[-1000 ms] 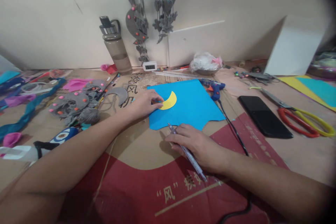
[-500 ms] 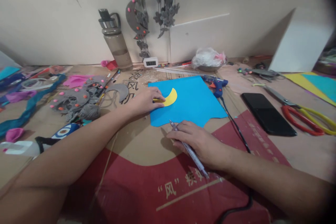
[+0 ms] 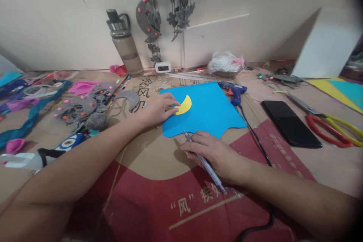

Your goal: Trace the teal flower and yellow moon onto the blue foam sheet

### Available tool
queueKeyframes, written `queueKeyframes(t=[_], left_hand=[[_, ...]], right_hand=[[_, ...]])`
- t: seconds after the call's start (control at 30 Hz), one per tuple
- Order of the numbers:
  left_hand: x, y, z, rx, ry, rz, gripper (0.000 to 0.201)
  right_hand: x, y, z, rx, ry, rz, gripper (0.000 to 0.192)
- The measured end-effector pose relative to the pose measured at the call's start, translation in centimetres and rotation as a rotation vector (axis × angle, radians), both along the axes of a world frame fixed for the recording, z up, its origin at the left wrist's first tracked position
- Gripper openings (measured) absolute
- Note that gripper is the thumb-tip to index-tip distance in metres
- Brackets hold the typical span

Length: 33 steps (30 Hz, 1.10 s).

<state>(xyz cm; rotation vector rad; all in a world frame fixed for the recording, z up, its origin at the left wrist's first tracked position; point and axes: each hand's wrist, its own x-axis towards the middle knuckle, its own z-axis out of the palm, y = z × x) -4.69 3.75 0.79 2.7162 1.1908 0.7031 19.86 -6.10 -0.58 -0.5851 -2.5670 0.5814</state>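
Left hand: your left hand (image 3: pixel 157 110) lies flat, fingers pressing the yellow crescent (image 3: pixel 184 105) down.
Crescent: on the blue foam sheet (image 3: pixel 210 111), toward its 10 o'clock corner.
Right hand: your right hand (image 3: pixel 212 153) is closed around a pen (image 3: pixel 204 162), tip touching the sheet's near edge at 6 o'clock.
Sheet: flat on the cardboard-covered desk (image 3: pixel 147 155).
Nearby: glue gun (image 3: pixel 235 92) at the sheet's 2 o'clock; phone (image 3: pixel 290 123) and scissors (image 3: pixel 326 123) at 3 o'clock.

Both forearms were bare to the frame's lower edge, sleeveless; the left hand (image 3: pixel 157 110) and right hand (image 3: pixel 215 155) wore no rings or gloves.
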Motion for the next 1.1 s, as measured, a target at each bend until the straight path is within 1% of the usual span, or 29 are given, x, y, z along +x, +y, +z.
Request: queueKeyframes(t=[0.1, 0.2, 0.43, 0.73, 0.87, 0.97, 1.03, 1.1], left_hand=[[0.25, -0.42, -0.42, 0.013, 0.098, -0.116, 0.022], [0.16, -0.49, -0.58, 0.028, 0.136, -0.155, 0.025], [-0.10, -0.38, -0.41, 0.067, 0.152, -0.140, 0.028], [-0.20, -0.25, -0.88, 0.104, 0.130, -0.117, 0.026], [-0.08, -0.31, -0.78, 0.110, 0.090, -0.105, 0.026], [-0.04, -0.34, -0.68, 0.120, 0.029, -0.064, 0.028], [-0.05, -0.31, -0.71, 0.115, -0.002, -0.040, 0.029], [-0.10, -0.22, -0.86, 0.095, -0.008, -0.047, 0.029]], right_hand=[[-0.02, -0.03, 0.09, -0.006, -0.011, -0.004, 0.023], [0.01, -0.03, 0.12, -0.008, -0.023, -0.005, 0.023], [-0.03, 0.04, 0.00, 0.021, -0.005, -0.002, 0.022], [0.00, 0.04, 0.06, 0.035, -0.002, 0.002, 0.023], [-0.02, 0.06, -0.03, 0.026, -0.001, 0.004, 0.022], [0.15, 0.09, -0.22, 0.022, 0.016, 0.006, 0.021], [0.29, 0.09, -0.36, 0.035, 0.049, 0.001, 0.020], [0.37, 0.09, -0.45, 0.064, 0.095, 0.002, 0.019]])
